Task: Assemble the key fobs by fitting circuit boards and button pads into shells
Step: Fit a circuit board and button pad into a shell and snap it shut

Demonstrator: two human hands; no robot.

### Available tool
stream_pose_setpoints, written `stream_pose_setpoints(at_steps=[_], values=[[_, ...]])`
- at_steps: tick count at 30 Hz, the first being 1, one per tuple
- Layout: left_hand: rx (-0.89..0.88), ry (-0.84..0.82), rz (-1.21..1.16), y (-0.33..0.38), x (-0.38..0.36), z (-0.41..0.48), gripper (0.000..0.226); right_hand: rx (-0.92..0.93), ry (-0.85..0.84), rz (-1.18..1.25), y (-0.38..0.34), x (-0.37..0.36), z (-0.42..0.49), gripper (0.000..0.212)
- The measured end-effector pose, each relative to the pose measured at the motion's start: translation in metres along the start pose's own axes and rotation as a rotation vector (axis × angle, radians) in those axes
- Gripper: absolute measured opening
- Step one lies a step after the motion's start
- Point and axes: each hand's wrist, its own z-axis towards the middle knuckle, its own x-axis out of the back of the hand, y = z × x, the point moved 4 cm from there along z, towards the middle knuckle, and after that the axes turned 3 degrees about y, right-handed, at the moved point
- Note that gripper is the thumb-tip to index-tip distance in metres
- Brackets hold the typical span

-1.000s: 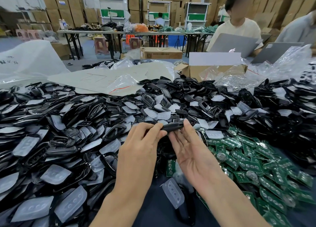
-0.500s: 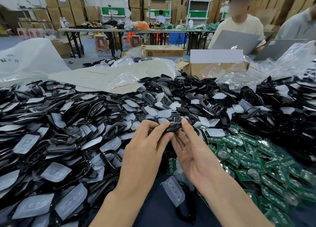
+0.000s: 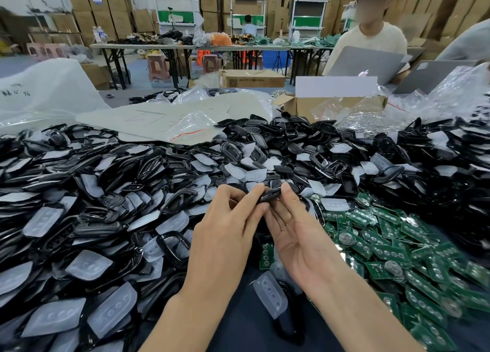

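Black plastic key fob shell (image 3: 269, 194) sits edge-on at centre frame, pinched by the left hand (image 3: 225, 235) from nine o'clock and the right hand (image 3: 299, 235) from three. Squeeze unevenly and it likely pops loose into the heap of loose black shells (image 3: 148, 166), away from the green circuit boards (image 3: 384, 245) at four o'clock.

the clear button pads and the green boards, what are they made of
Translucent white button pads: likely soft silicone, matte and milky, with moulded bumps. Green circuit boards: probably rigid fibreglass laminate, glossy green coating with round silvery contacts.
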Motion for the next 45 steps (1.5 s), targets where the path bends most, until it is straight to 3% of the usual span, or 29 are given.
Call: stream_pose_setpoints(at_steps=[13,19,27,30,37,45], values=[[-0.024,-0.022,0.006,0.0017,-0.0021,-0.0001,0.033,-0.034,0.006,0.002,0.0005,0.0005,-0.0003,0.039],[-0.066,0.002,0.122,0.0032,0.0000,0.0009,0.036,-0.012,-0.010,-0.008,0.0004,0.0014,0.0014,0.041],[-0.098,-0.002,0.032,0.0066,0.0012,0.0020,0.037,-0.002,-0.024,-0.032,0.0005,0.0034,0.0037,0.050],[-0.104,0.019,0.030,0.0079,0.0018,0.0027,0.028,-0.009,-0.026,-0.030,0.0012,0.0027,0.0036,0.052],[-0.107,0.069,0.052,0.0074,0.0015,0.0026,0.025,-0.025,-0.020,-0.017,0.0036,0.0008,-0.0003,0.035],[-0.114,0.061,0.088,0.0056,-0.0022,0.0018,0.038,-0.053,-0.015,-0.001,0.0043,-0.0022,-0.0042,0.029]])
